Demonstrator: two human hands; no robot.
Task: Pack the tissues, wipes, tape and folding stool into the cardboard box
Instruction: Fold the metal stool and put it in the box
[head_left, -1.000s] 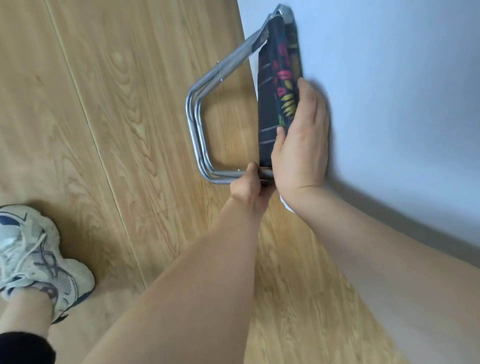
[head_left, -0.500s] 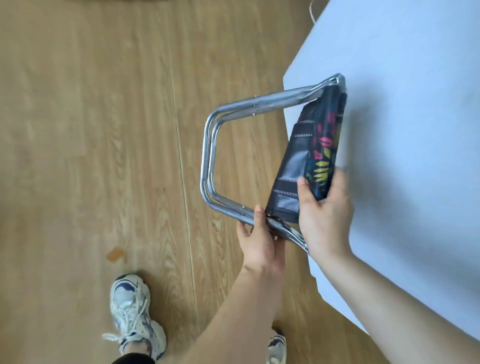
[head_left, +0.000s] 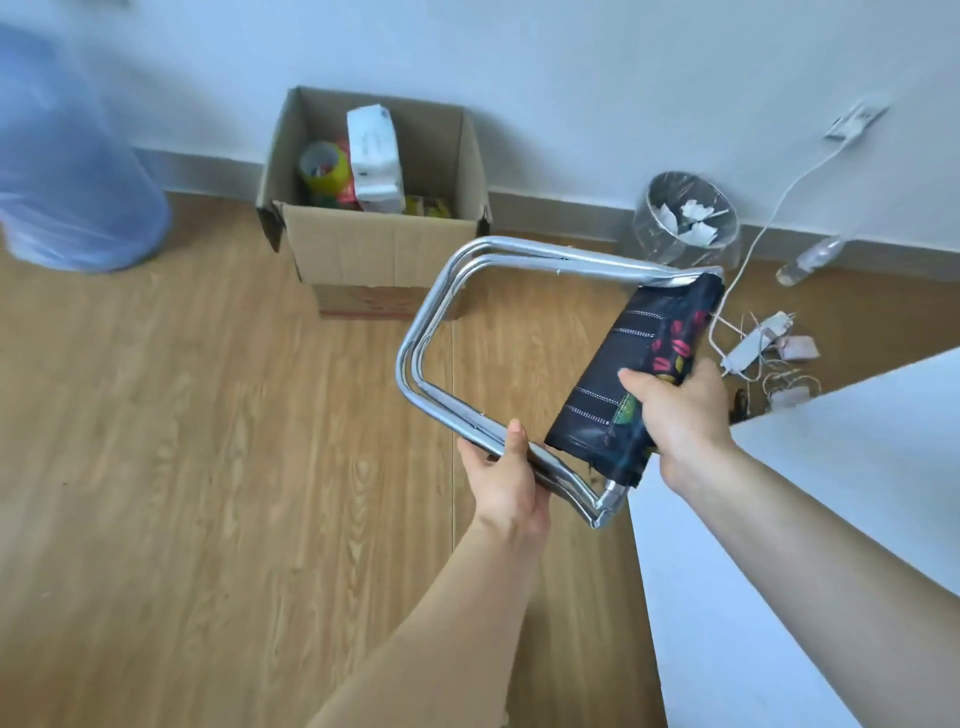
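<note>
You are holding the folding stool folded flat in mid-air at the centre of the frame, above the wooden floor. Your left hand is gripping the lower chrome tube, and your right hand is clasping the dark seat fabric with its red and yellow leaf print.

No writing is legible anywhere: the red print low on the front of the cardboard box is too blurred to read, and so is the label on the white pack.

The box is standing open at the upper centre against the wall. The white pack is sitting upright inside it, a roll of tape is lying just left of the pack, and some colourful packets beneath are too jumbled to identify. In the upper right a clear-lined waste bin is holding scraps of white paper.
</note>
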